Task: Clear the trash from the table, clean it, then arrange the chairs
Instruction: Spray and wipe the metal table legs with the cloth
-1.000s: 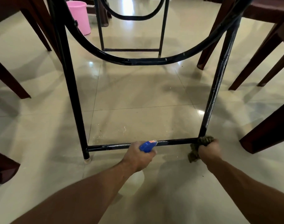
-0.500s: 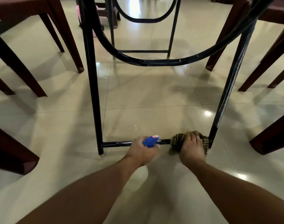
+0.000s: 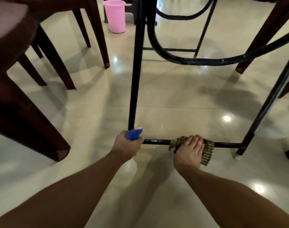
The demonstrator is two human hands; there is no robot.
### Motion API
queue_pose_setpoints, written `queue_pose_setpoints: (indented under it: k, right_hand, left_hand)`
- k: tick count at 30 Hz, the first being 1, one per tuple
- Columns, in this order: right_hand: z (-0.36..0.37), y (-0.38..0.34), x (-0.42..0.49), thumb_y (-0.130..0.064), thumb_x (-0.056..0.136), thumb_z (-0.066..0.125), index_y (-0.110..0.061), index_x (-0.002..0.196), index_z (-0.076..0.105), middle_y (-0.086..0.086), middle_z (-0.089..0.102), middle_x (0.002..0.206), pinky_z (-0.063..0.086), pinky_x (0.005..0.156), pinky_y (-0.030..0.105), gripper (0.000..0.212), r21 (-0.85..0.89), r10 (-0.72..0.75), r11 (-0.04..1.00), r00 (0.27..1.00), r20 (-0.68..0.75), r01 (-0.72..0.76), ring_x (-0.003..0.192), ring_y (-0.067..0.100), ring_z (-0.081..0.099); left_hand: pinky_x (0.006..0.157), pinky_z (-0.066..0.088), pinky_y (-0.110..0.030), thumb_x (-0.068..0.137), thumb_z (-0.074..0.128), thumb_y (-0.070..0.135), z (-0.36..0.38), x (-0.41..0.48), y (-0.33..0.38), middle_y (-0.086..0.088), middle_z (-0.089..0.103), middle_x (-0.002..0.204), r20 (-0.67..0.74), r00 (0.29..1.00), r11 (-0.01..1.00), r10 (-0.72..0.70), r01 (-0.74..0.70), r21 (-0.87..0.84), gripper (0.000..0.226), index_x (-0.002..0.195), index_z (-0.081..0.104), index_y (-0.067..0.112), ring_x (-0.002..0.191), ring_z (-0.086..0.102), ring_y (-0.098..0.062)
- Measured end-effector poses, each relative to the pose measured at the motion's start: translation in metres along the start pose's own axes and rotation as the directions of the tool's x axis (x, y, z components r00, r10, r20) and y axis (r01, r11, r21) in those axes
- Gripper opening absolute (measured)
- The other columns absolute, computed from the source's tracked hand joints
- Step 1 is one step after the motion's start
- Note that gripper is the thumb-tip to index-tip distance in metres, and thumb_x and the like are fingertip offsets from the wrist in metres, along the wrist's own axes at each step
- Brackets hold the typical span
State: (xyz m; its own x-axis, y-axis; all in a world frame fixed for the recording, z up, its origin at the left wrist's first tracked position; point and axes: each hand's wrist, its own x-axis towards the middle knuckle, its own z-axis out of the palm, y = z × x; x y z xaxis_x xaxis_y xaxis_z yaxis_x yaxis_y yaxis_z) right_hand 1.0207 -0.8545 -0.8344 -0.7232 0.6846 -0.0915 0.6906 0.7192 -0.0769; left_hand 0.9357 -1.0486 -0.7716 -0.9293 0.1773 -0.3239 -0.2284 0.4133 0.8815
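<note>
I look under the table at its black metal frame. The low crossbar [image 3: 226, 144] runs near the floor between two black legs. My right hand [image 3: 189, 151] grips a striped green-brown cloth [image 3: 207, 151] wrapped round that bar, about midway along it. My left hand [image 3: 126, 144] holds a spray bottle with a blue head [image 3: 133, 134] at the foot of the left leg [image 3: 134, 79]. The bottle's body is hidden under my hand.
Dark brown chair legs [image 3: 46, 51] crowd the left side, and more chair legs [image 3: 262, 35] stand at the right. A pink bucket [image 3: 115, 15] sits on the shiny tiled floor beyond the table. A curved black brace [image 3: 206, 60] spans the frame above the bar.
My right hand has slid the cloth leftward along the crossbar, from the right leg's corner toward the middle. My left hand with the bottle has stayed low by the bar while the view shifted.
</note>
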Motion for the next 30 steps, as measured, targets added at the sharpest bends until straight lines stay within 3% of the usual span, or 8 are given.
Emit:
queue_pose_setpoints:
  k: [2,6,8,11,13,18,24,30]
  right_hand:
    - [0.007,-0.036,-0.018,-0.017,0.100,0.034,0.001,0.155,-0.011,0.023,-0.014,0.163,-0.007,0.123,0.049,0.073,0.017,-0.270,0.963,0.962,0.050,0.270,0.151,0.038,-0.016]
    - [0.007,-0.069,-0.036,-0.022,0.101,0.035,-0.007,0.154,-0.021,0.012,-0.025,0.162,-0.010,0.123,0.046,0.078,-0.113,-0.720,0.680,0.689,0.088,0.725,0.150,0.029,-0.023]
    - [0.004,-0.055,-0.022,-0.016,0.100,0.036,-0.009,0.153,-0.024,0.010,-0.025,0.163,-0.009,0.124,0.046,0.080,-0.185,-0.665,0.715,0.737,0.120,0.674,0.151,0.027,-0.020]
    - [0.000,-0.035,-0.011,-0.013,0.099,0.037,-0.002,0.151,-0.024,0.019,-0.018,0.164,-0.003,0.124,0.049,0.081,-0.122,-0.194,0.972,0.977,0.083,0.203,0.152,0.033,-0.015]
    - [-0.002,-0.045,-0.013,-0.017,0.098,0.031,0.005,0.151,-0.017,0.024,-0.012,0.163,0.000,0.124,0.050,0.075,-0.056,0.012,0.998,0.996,0.092,-0.007,0.152,0.039,-0.010]
    - [0.009,-0.117,-0.048,-0.030,0.100,0.037,0.001,0.155,-0.012,0.021,-0.011,0.164,-0.007,0.123,0.049,0.079,0.012,-0.417,0.907,0.892,0.172,0.422,0.151,0.036,-0.014]
    - [0.006,-0.081,-0.030,-0.022,0.102,0.036,-0.006,0.152,-0.021,0.018,0.002,0.166,0.005,0.125,0.046,0.077,-0.242,-0.701,0.674,0.707,0.090,0.698,0.153,0.033,0.004]
    - [-0.036,0.070,0.027,-0.027,0.099,0.047,-0.015,0.144,0.034,0.009,0.048,0.139,0.039,0.110,0.041,0.048,-0.397,-0.330,0.849,0.937,0.115,0.348,0.128,0.027,0.048]
  left_hand:
    - [0.055,0.050,-0.033,0.088,0.073,0.019,-0.010,0.004,-0.007,-0.010,0.059,0.066,-0.024,1.000,1.000,0.019,-0.019,-0.011,0.022,0.092,0.067,-0.003,0.053,0.052,-0.020]
    - [0.060,0.051,-0.037,0.087,0.072,0.018,-0.015,0.002,-0.012,-0.010,0.058,0.063,-0.035,0.999,1.000,0.003,-0.003,0.002,0.023,0.081,0.065,-0.003,0.057,0.052,-0.024]
    - [0.055,0.051,-0.032,0.089,0.071,0.015,-0.015,-0.003,-0.009,-0.012,0.057,0.063,-0.018,1.000,0.999,-0.011,0.010,-0.045,0.020,0.090,0.068,-0.005,0.058,0.053,-0.025]
    - [0.052,0.051,-0.031,0.091,0.070,0.016,-0.019,-0.004,0.000,-0.012,0.056,0.064,-0.006,1.000,0.993,0.007,-0.008,-0.119,0.024,0.101,0.068,-0.005,0.056,0.052,-0.024]
    - [0.049,0.050,-0.029,0.091,0.070,0.016,-0.024,-0.001,0.008,-0.013,0.056,0.066,-0.035,0.998,0.990,0.042,-0.047,-0.134,0.026,0.097,0.065,-0.009,0.052,0.050,-0.023]
    - [0.052,0.048,-0.031,0.092,0.069,0.012,-0.039,0.001,0.023,-0.021,0.056,0.071,-0.095,0.986,0.978,0.137,-0.149,-0.145,0.003,0.092,0.066,0.012,0.051,0.047,-0.021]
    - [0.061,0.052,-0.046,0.091,0.071,0.017,-0.035,0.000,0.016,-0.027,0.056,0.072,-0.050,0.983,0.981,0.178,-0.181,-0.068,0.027,0.088,0.061,-0.007,0.061,0.048,-0.027]
    - [0.058,0.047,-0.041,0.075,0.067,0.039,-0.025,-0.013,0.015,-0.011,0.049,0.066,0.033,0.987,0.986,0.155,-0.152,-0.075,0.050,0.090,0.059,-0.008,0.059,0.044,-0.023]
